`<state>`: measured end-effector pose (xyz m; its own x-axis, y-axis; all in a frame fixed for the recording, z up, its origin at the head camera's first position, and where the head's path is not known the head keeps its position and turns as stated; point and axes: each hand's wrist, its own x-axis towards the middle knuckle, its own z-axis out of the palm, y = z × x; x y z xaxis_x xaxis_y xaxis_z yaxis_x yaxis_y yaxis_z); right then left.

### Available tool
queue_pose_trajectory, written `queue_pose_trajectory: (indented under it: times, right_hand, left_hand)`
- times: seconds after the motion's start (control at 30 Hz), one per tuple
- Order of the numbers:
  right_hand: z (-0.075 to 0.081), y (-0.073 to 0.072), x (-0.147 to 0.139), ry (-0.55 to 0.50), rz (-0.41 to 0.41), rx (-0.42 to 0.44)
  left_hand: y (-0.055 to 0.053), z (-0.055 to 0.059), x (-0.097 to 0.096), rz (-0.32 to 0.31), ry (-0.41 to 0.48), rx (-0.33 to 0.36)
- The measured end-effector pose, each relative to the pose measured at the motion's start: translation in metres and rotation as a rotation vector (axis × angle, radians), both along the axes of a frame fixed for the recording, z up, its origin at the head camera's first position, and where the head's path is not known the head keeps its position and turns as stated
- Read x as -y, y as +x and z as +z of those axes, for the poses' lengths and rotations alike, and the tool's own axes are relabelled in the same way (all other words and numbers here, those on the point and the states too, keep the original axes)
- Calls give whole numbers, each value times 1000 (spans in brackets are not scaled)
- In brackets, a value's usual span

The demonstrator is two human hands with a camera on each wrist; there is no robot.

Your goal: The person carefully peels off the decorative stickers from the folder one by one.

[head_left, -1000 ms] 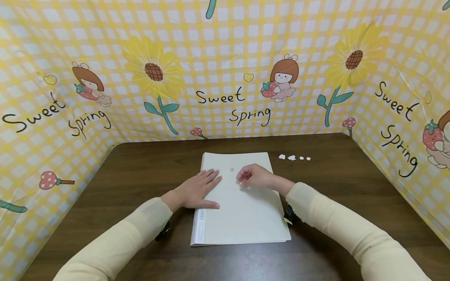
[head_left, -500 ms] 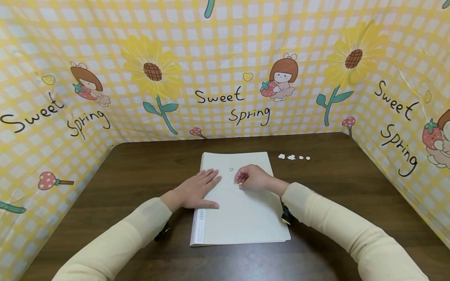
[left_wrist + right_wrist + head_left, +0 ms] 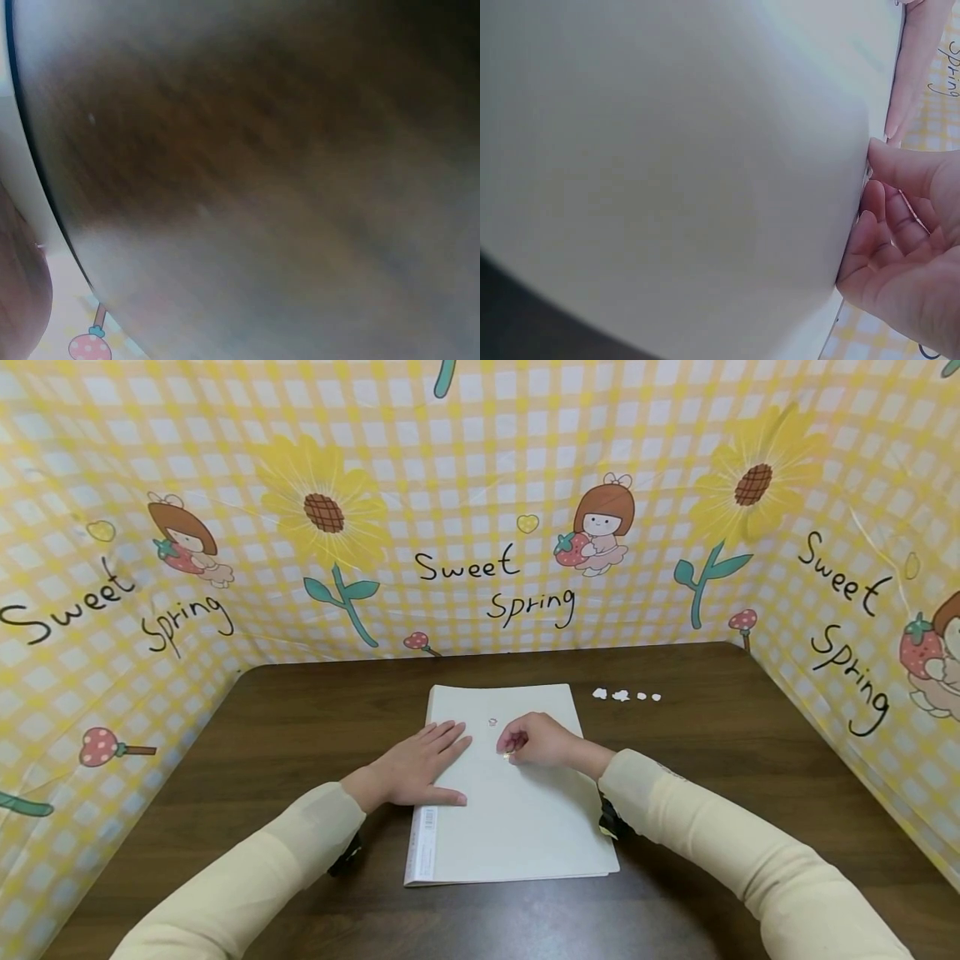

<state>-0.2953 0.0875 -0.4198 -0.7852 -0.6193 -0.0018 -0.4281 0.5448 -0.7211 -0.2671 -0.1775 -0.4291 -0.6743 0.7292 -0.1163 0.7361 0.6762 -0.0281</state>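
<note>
A cream sketchbook or folder (image 3: 525,827) lies flat on the table, with a barcode label on its left edge. My left hand (image 3: 420,767) rests on its left side with fingers spread and straight. Over the upper middle of the cover, my right hand (image 3: 542,739) curls its fingers and pinches a small yellowish-white sticker (image 3: 507,756) against the surface; the fingers hide most of it. Just above sits a small pinkish sticker (image 3: 492,722) on the cover. In the right wrist view my right hand (image 3: 907,225) touches the cover with its fingertips; the sticker is hard to make out there.
Several small white paper pieces (image 3: 621,696) lie in a row on the brown wooden table (image 3: 315,710), right of the cover's top corner. A yellow checked cloth (image 3: 465,485) with flower prints stands behind the table and along both sides.
My right hand has shifted slightly left over the cover, and its fingers now hide more of the sticker. My left hand stays in place.
</note>
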Motion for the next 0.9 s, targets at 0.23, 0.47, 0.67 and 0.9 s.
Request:
queue_pose_trajectory:
  times: [0.23, 0.47, 0.67, 0.9]
  right_hand:
    - [-2, -2, 0, 35, 46, -35]
    - [-2, -3, 0, 48, 48, -38]
    - [-1, -2, 0, 44, 45, -27]
    - [1, -1, -3, -11, 40, 28]
  left_hand:
    - [0, -1, 0, 1, 2, -1]
    - [-1, -1, 0, 6, -2, 1]
    - [-1, -2, 1, 11, -4, 6]
    - [-1, -2, 1, 11, -6, -1]
